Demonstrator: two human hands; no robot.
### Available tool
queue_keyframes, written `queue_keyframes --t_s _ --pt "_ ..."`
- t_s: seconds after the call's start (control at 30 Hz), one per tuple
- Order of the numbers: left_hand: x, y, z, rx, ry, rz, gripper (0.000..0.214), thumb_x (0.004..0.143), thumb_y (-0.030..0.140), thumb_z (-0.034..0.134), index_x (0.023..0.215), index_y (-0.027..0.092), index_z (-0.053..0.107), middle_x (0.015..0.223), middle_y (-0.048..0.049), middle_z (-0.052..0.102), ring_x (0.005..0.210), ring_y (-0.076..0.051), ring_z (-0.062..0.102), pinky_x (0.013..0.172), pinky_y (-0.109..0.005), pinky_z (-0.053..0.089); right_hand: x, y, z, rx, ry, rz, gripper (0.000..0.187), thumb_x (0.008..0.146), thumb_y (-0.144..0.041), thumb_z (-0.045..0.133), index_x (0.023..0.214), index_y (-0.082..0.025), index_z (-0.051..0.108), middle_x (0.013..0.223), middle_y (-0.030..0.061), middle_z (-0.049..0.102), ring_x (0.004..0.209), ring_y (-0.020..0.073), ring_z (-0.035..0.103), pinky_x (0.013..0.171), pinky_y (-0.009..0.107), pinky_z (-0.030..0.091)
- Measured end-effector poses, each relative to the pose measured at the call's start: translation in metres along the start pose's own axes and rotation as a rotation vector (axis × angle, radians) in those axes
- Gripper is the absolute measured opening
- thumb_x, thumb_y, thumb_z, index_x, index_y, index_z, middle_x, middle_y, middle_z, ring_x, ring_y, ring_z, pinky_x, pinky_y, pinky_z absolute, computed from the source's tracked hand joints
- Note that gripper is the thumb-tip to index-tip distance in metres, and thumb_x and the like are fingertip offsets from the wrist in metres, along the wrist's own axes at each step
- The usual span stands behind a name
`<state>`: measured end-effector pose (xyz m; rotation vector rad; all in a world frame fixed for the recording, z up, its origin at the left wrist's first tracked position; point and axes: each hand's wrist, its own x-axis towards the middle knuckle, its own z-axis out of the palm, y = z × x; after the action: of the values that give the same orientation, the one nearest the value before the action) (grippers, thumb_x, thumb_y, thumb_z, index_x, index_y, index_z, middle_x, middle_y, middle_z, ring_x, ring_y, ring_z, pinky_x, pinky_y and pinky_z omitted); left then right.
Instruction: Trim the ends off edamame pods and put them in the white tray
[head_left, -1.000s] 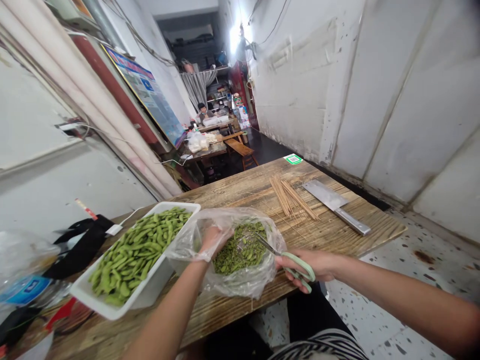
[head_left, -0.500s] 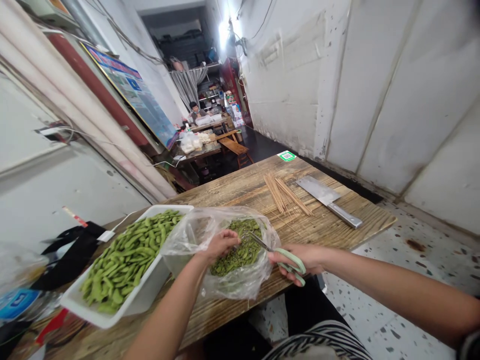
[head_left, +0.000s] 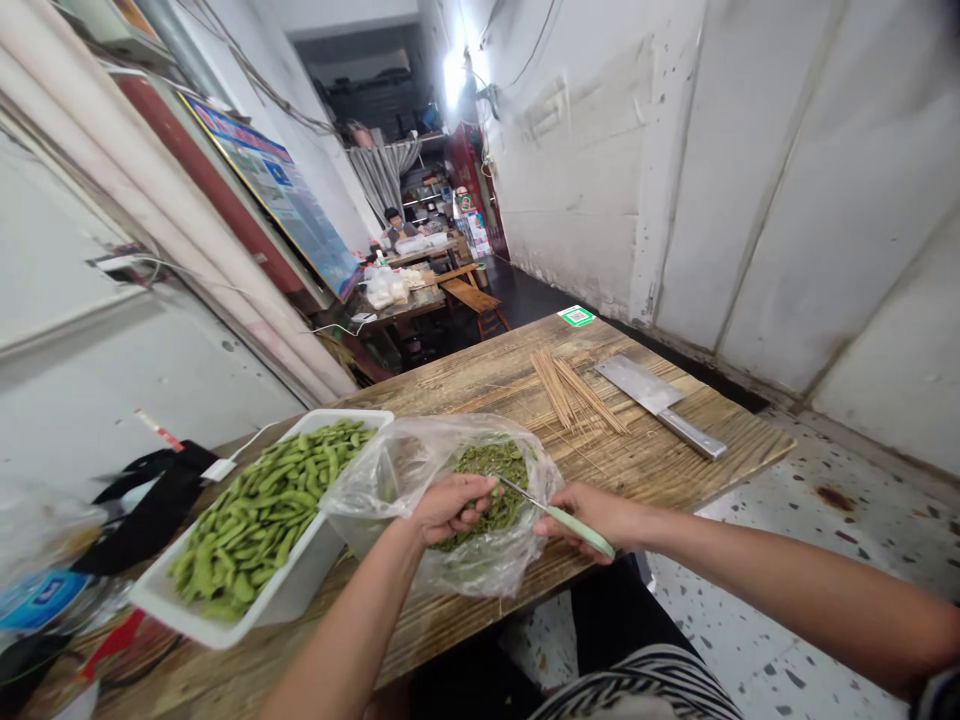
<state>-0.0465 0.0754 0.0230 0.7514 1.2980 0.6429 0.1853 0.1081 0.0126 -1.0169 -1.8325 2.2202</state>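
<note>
My right hand [head_left: 592, 512] grips scissors [head_left: 576, 528] with pale green handles, their blades pointing left over a clear plastic bag [head_left: 420, 440]. Inside that bag lies a heap of small green trimmings [head_left: 491, 462]. Above the heap, my left hand [head_left: 452, 508] is closed in a pinch right at the scissor tips; whatever sits between its fingers is too small to make out. Left of the bag stands a white plastic tray [head_left: 304, 580] full of green edamame pods [head_left: 274, 510].
On the wooden table [head_left: 480, 375] lie thin wooden skewers [head_left: 566, 390] and a cleaver [head_left: 660, 400]. A green QR code card [head_left: 577, 317] is at the far edge. A white plug [head_left: 219, 470] with a cable lies behind the tray. Further back, a person [head_left: 395, 228] sits at another table.
My left hand has shifted slightly right to the blade tips. The scissors have turned edge-on and their handles have come together. The view has moved a little.
</note>
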Motion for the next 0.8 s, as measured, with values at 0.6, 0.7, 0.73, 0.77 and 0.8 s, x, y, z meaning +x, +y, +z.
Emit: queue_keyframes --t_s 0.6,0.7,0.73,0.77,0.8 --pt "-0.001 -0.010 0.018 -0.286 0.218 0.225 0.023 0.061 0.020 0.071 0.066 0.012 0.051 0.068 -0.0044 0.063 0.038 0.002 0.033 0.034 -0.011 0.013 0.001 0.005 0.002 0.316 -0.211 0.104 0.042 0.082 -0.056 0.053 0.089 -0.014 0.052 0.054 -0.0036 0.052 0.039 0.0087 0.048 0.035 0.021 0.047" --pt "-0.002 -0.011 0.021 -0.297 0.222 0.227 0.021 0.062 0.019 0.070 0.063 0.012 0.050 0.066 -0.0046 0.062 0.037 0.002 0.032 0.034 -0.012 0.014 0.002 0.004 0.003 0.310 -0.213 0.080 0.043 0.080 -0.057 0.055 0.089 -0.014 0.053 0.054 -0.0041 0.051 0.038 0.0084 0.047 0.033 0.020 0.045" --pt "-0.003 -0.012 0.021 -0.292 0.220 0.226 0.020 0.063 0.019 0.069 0.063 0.011 0.051 0.063 -0.0038 0.061 0.037 0.002 0.031 0.034 -0.012 0.014 0.002 0.004 0.003 0.310 -0.209 0.078 0.043 0.080 -0.057 0.056 0.089 -0.014 0.053 0.053 -0.0042 0.051 0.037 0.0083 0.047 0.032 0.020 0.045" --pt "-0.003 -0.012 0.021 -0.287 0.220 0.227 0.019 0.064 0.019 0.069 0.062 0.011 0.051 0.060 -0.0031 0.060 0.036 0.002 0.029 0.034 -0.012 0.014 0.001 0.003 0.003 0.309 -0.200 0.076 0.044 0.080 -0.056 0.056 0.089 -0.014 0.053 0.053 -0.0042 0.051 0.037 0.0081 0.046 0.032 0.020 0.044" --pt "-0.004 -0.013 0.021 -0.285 0.223 0.227 0.019 0.065 0.019 0.068 0.062 0.011 0.052 0.058 -0.0025 0.058 0.036 0.002 0.029 0.034 -0.012 0.014 0.001 0.002 0.003 0.308 -0.190 0.076 0.043 0.080 -0.056 0.057 0.088 -0.014 0.053 0.053 -0.0043 0.051 0.036 0.0079 0.046 0.031 0.019 0.044"
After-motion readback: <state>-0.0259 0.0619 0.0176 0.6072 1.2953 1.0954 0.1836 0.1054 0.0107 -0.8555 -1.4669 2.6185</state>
